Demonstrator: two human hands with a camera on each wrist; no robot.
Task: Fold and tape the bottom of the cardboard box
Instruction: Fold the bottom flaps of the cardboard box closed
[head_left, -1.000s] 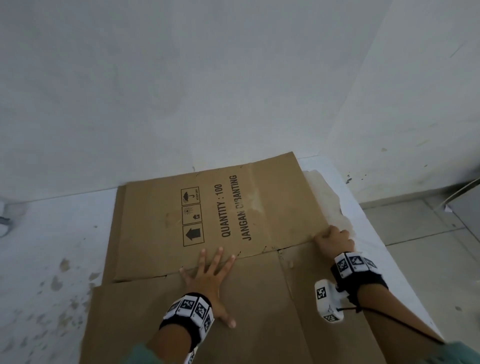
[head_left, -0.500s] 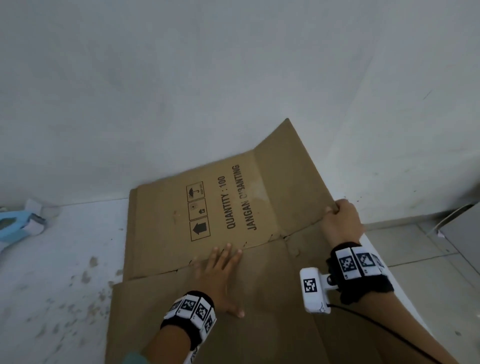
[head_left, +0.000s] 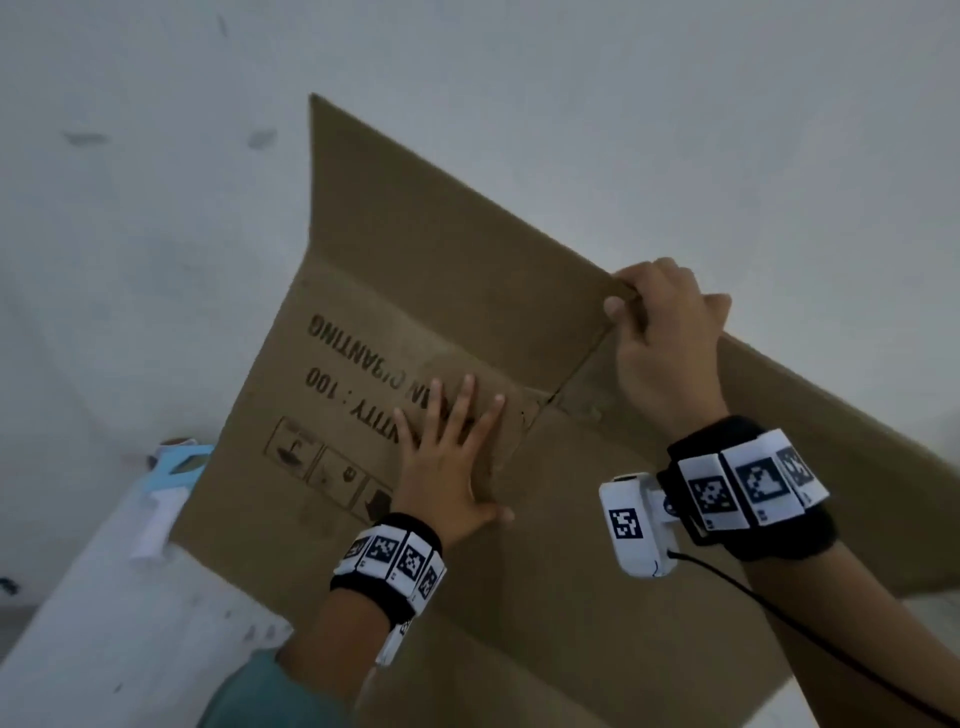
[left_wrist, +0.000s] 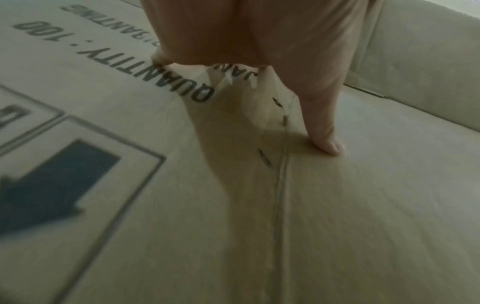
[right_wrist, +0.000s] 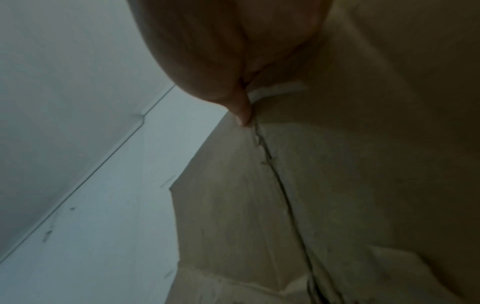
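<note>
At the far left, a pale blue tape dispenser (head_left: 179, 465) lies on the white table (head_left: 119, 639), just beside the box's left edge and partly hidden behind it. It is untouched, so taping looks some way off.

The flattened cardboard box (head_left: 415, 291) lies partly on the table, its printed panel facing up and its right side lifted clear. The left hand (head_left: 449, 462) lies flat on that printed panel with fingers straight and spread, pressing beside the stapled seam (left_wrist: 281, 174) and grasping nothing. In the left wrist view the thumb tip (left_wrist: 328, 145) rests just past that seam.

To the right, the right hand (head_left: 667, 343) has its thumb and curled fingers pinched over the raised edge where two panels meet, holding that side up off the table.

The board looks stiff, light and dry, likely to hinge cleanly along its scored creases but to buckle if bent elsewhere. Edges near a crease, as the right hand has it, seem the best places to hold; the wide panels flex and may sag when lifted from one corner. The staples along the seam could snag a sliding finger.

The white wall (head_left: 156, 234) stands close behind the raised panel and may limit how far the box can swing open.
</note>
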